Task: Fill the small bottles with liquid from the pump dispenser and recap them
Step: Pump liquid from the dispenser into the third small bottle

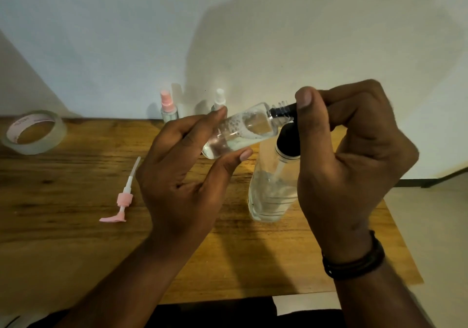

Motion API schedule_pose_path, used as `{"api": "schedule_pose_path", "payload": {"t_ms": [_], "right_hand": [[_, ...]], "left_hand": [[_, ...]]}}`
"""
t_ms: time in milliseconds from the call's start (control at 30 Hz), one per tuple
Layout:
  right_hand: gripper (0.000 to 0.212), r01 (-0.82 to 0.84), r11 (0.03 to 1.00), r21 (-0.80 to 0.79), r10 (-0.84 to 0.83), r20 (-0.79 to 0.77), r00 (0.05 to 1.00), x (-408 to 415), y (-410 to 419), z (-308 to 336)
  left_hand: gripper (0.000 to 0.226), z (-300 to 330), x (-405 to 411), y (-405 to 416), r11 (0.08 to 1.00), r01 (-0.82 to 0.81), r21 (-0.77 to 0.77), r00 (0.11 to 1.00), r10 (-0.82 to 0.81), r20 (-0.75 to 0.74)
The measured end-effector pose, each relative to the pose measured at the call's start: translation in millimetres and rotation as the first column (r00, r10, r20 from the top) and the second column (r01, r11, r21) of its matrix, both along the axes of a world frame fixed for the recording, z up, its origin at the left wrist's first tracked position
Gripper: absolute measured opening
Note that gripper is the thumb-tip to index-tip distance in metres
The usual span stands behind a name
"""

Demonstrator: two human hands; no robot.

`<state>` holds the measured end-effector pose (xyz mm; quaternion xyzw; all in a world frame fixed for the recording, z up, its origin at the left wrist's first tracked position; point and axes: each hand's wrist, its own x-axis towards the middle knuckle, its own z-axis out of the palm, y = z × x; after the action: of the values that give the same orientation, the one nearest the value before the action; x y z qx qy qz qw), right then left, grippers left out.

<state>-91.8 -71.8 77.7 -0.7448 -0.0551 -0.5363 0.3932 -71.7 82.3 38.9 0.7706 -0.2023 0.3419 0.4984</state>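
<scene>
Wooden table (63, 191), brown, grained plank surface, spread across the lower half. Behind it, pale smooth wall (114, 36).

At 4 o'clock, right hand (354, 165), fingers curled over the black nozzle (285, 110) of the pump dispenser (272, 191), thumb tip on top; dark band (354, 259) round the wrist. Dispenser itself a tall clear plastic cylinder with a black collar, standing upright on the table at 3 o'clock from centre, clear liquid in its lower part, a pale dip tube visible inside.

At 7 o'clock, left hand (177, 180), thumb and fingertips pinching the small bottle (240, 130). Bottle clear, cylindrical, tilted nearly on its side above the table at centre, threaded neck at 2 o'clock with the nozzle tip in its mouth; partly filled with clear liquid, bubbles on the inner wall.

At 9 o'clock, far left, roll of translucent tape (33, 132), ring-shaped, lying flat.

At 8 o'clock, pink and white pump head (121, 198) with long thin tube, lying loose on the wood.

At 11 o'clock, against the wall, pink-capped spray bottle (167, 110), upright, contents unclear. At 12 o'clock, just beside the left fingertips, white-capped spray bottle (219, 99), upright, mostly hidden.
</scene>
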Motion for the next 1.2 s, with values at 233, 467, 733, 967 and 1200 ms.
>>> {"api": "schedule_pose_path", "payload": {"t_ms": [233, 467, 733, 967, 1200], "right_hand": [[0.027, 0.023, 1.0, -0.011, -0.023, 0.02, 1.0, -0.2, 3.7, -1.3], [0.027, 0.029, 1.0, 0.007, -0.029, 0.017, 0.999, 0.4, 0.5, -1.7], [0.026, 0.016, 1.0, 0.017, -0.016, 0.021, 1.0, 1.2, 3.6, -3.6], [0.024, 0.01, 1.0, -0.008, -0.01, 0.02, 1.0, -0.2, 1.2, 0.5], [0.024, 0.028, 1.0, -0.001, -0.028, 0.042, 0.999, 0.9, 4.4, -3.4]], "left_hand": [[0.047, 0.1, 1.2, 0.7, 1.0, -0.005, -0.005, 1.0, 0.005, 0.011], [0.047, 1.0, 0.5, 1.1, 1.0, 0.006, 0.006, 1.0, -0.006, 0.017], [0.046, -1.0, 2.3, 1.1, 1.0, -0.016, 0.0, 1.0, 0.016, 0.017], [0.046, -1.3, 2.4, 0.3, 1.0, -0.007, -0.002, 1.0, 0.007, 0.028], [0.046, -0.1, 1.2, 0.8, 1.0, -0.021, -0.005, 0.999, 0.021, 0.035]]}}
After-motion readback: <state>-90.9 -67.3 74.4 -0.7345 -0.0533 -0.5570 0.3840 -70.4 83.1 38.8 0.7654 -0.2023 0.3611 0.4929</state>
